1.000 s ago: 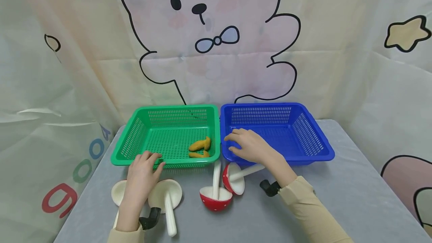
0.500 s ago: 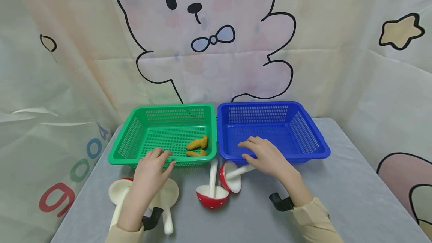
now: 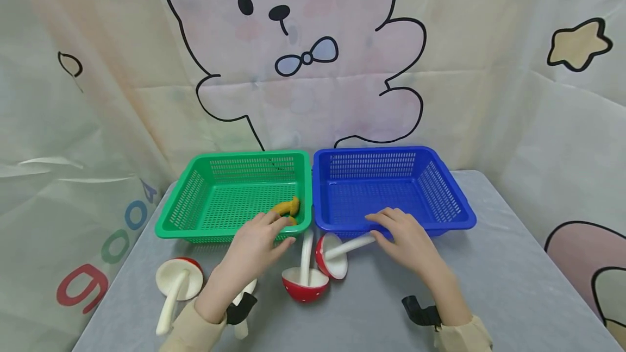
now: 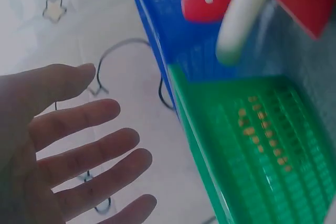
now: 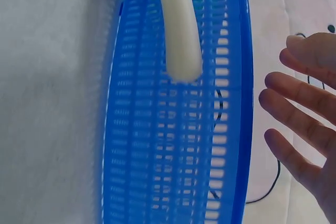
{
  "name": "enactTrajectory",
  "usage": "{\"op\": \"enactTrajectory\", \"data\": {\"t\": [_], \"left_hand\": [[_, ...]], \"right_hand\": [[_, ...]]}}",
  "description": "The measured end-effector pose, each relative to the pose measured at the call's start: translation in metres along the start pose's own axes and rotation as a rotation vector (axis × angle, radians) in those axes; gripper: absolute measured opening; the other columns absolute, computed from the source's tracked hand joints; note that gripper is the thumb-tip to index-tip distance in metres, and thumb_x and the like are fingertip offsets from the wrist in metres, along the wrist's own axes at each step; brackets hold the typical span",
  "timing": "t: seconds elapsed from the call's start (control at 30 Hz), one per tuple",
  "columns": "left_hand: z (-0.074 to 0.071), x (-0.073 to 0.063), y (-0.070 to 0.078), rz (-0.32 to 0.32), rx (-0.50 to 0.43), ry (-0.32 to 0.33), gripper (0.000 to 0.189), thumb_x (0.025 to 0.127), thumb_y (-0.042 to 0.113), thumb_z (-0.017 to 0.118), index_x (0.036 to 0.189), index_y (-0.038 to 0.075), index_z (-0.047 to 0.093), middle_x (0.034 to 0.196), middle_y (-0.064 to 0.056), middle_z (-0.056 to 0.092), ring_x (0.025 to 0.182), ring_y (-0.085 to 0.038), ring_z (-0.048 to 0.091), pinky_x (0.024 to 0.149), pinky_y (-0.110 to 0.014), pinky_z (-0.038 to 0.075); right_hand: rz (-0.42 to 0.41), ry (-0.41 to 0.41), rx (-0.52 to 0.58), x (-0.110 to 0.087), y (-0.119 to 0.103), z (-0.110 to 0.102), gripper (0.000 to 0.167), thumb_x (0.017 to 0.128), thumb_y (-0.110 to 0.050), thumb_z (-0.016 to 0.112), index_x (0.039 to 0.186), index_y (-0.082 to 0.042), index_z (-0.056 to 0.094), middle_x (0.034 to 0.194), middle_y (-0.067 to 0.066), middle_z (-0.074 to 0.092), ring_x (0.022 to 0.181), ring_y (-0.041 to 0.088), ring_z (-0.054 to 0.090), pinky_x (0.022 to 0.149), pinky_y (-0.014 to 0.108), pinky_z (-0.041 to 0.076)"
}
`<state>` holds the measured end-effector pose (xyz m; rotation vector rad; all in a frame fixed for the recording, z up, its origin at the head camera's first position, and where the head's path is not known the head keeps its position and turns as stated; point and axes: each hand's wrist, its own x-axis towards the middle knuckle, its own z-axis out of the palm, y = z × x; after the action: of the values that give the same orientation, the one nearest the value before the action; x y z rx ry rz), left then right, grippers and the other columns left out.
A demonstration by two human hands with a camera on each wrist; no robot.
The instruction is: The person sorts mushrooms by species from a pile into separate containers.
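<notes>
My left hand (image 3: 256,246) hovers at the front rim of the green basket (image 3: 168,231), fingers spread and holding nothing. It partly hides the curved mustard-yellow pieces (image 3: 287,206) lying in that basket. Fingers spread and holding nothing, my right hand (image 3: 408,240) is at the front rim of the blue basket (image 3: 464,222). Close to its thumb is the white stem of a tilted toy mushroom (image 3: 337,257) with a red cap. A second red-capped toy mushroom (image 3: 305,289) lies left of that one, stem pointing toward the baskets.
On the grey table (image 3: 362,314), another toy mushroom (image 3: 178,281) lies at the left, pale underside up. One more toy mushroom (image 3: 241,330) is mostly hidden under my left wrist. A cloth printed with a cartoon bear (image 3: 313,102) hangs behind the baskets.
My left hand has moved right along the green basket's front, toward the yellow pieces. My right hand has drawn back and to the right, from over the blue basket to its front rim.
</notes>
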<state>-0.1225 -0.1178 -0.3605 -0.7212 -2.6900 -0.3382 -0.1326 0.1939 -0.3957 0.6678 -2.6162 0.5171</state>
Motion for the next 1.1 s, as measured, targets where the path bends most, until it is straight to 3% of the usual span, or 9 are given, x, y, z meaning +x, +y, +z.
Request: {"op": "enactTrajectory", "data": {"t": [0.17, 0.37, 0.5, 0.7, 1.1], "left_hand": [[0.004, 0.013, 0.017, 0.111, -0.009, -0.043, 0.024, 0.081, 0.031, 0.076, 0.099, 0.016, 0.071, 0.082, 0.004, 0.059, 0.072, -0.01, 0.049, 0.057, -0.02, 0.04], [0.011, 0.027, 0.037, 0.184, -0.032, -0.176, 0.025, 0.086, 0.034, 0.071, 0.105, 0.018, 0.07, 0.087, 0.004, 0.061, 0.073, -0.01, 0.049, 0.057, -0.016, 0.038], [0.018, 0.035, 0.049, 0.235, -0.018, -0.235, 0.028, 0.086, 0.036, 0.07, 0.108, 0.018, 0.069, 0.088, 0.003, 0.062, 0.073, -0.01, 0.048, 0.057, -0.014, 0.038], [0.031, 0.047, 0.066, 0.317, 0.012, -0.271, 0.027, 0.089, 0.035, 0.066, 0.11, 0.018, 0.067, 0.089, 0.004, 0.062, 0.073, -0.009, 0.048, 0.057, -0.015, 0.035], [0.054, 0.061, 0.087, 0.337, 0.044, -0.357, 0.035, 0.088, 0.033, 0.068, 0.121, 0.021, 0.063, 0.089, 0.002, 0.064, 0.071, -0.008, 0.056, 0.049, -0.015, 0.036]], "right_hand": [[0.01, 0.087, -0.005, -0.013, 0.011, -0.003, 0.028, 0.082, -0.014, 0.074, 0.11, -0.015, 0.07, 0.1, -0.001, 0.069, 0.091, 0.02, 0.062, 0.075, 0.042, 0.049], [0.026, 0.186, 0.0, -0.025, 0.023, -0.007, 0.03, 0.078, -0.01, 0.076, 0.107, -0.013, 0.071, 0.097, 0.001, 0.069, 0.088, 0.02, 0.061, 0.074, 0.042, 0.048], [0.028, 0.208, 0.001, -0.028, 0.028, -0.009, 0.03, 0.078, -0.008, 0.076, 0.107, -0.012, 0.071, 0.097, 0.003, 0.069, 0.089, 0.021, 0.061, 0.072, 0.041, 0.046], [0.042, 0.226, -0.019, -0.032, 0.034, -0.009, 0.031, 0.077, -0.008, 0.076, 0.107, -0.011, 0.071, 0.099, 0.007, 0.069, 0.091, 0.025, 0.06, 0.074, 0.044, 0.044], [0.104, 0.24, -0.06, -0.04, 0.052, -0.015, 0.03, 0.078, -0.008, 0.076, 0.107, -0.01, 0.07, 0.102, 0.01, 0.067, 0.093, 0.029, 0.058, 0.08, 0.051, 0.042]]}}
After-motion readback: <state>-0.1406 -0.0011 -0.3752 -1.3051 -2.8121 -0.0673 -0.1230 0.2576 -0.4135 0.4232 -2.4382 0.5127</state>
